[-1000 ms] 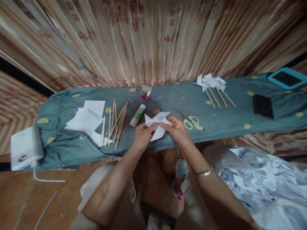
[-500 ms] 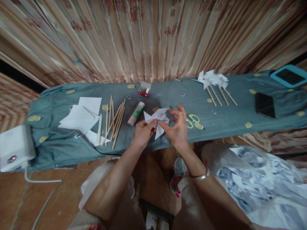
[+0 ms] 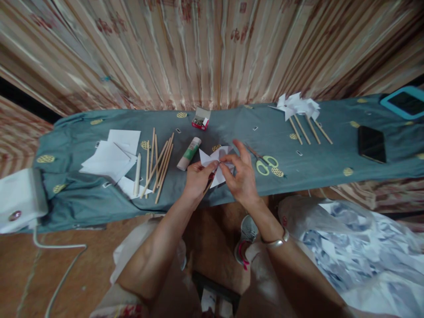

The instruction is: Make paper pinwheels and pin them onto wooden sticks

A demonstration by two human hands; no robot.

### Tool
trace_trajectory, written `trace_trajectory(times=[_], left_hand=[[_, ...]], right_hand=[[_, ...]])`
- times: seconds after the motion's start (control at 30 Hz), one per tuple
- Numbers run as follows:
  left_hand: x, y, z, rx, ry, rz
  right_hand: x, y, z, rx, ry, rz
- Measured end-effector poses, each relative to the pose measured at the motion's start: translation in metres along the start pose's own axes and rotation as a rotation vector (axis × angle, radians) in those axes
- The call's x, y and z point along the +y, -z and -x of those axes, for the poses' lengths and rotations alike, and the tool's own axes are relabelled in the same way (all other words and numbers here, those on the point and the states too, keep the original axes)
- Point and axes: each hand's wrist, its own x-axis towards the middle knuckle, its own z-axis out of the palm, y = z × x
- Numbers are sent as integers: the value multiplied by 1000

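Note:
A white paper pinwheel [image 3: 217, 176] with folded blades is held just above the table's front edge. My left hand [image 3: 198, 179] is closed on its left side, thumb pressed near the centre, and a thin wooden stick shows below that thumb. My right hand [image 3: 241, 176] pinches at the pinwheel's centre with thumb and forefinger, the other fingers raised. Whether a small pin is between those fingertips I cannot make out. Left of the pinwheel lies a glue stick [image 3: 188, 153]. Scissors [image 3: 266, 164] with pale green handles lie to the right of my right hand.
Wooden sticks [image 3: 162, 165] and white paper sheets [image 3: 107, 159] lie on the left. A small red box of pins [image 3: 200, 119] stands open at the back. Several finished pinwheels [image 3: 300, 108], a phone [image 3: 371, 144] and a blue-framed device [image 3: 406, 104] are on the right.
My right hand's fingers have come inward and now pinch at the pinwheel's centre, covering its right blades. The left hand keeps its hold. The scissors show more fully as the view has shifted slightly.

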Motion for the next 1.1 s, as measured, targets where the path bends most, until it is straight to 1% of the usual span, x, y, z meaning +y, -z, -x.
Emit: trace_trajectory(times=[0.2,0.3,0.4,0.47,0.53,0.6,0.7,0.8,0.87,0.93,1.03,1.1], left_hand=[[-2,6,-3,-16,-42,-73],[-4,10,-7,-39,-63,-124],[-6,13,-12,-17,-82,-149],[-6,15,-15,2,-87,-129],[-6,16,-16,17,-80,-87],[-5,16,-16,12,-52,-35],[-2,16,-14,-43,11,31],[0,15,-12,-73,45,61],[1,15,-11,-68,54,72],[1,15,-11,-66,55,79],[0,14,-11,-71,53,80],[1,13,-11,-73,51,85]], right_hand=[[2,2,-1,-62,-38,-51],[3,2,-1,-79,-77,-110],[3,5,-1,-92,-126,-197],[4,10,-2,-67,-181,-252],[9,16,-4,-14,-245,-282],[17,21,-7,34,-293,-264],[30,24,-10,87,-313,-132],[37,23,-11,91,-295,-20],[38,21,-11,85,-280,1],[36,20,-10,76,-292,-50],[29,18,-9,59,-375,-277],[24,17,-8,53,-403,-406]])
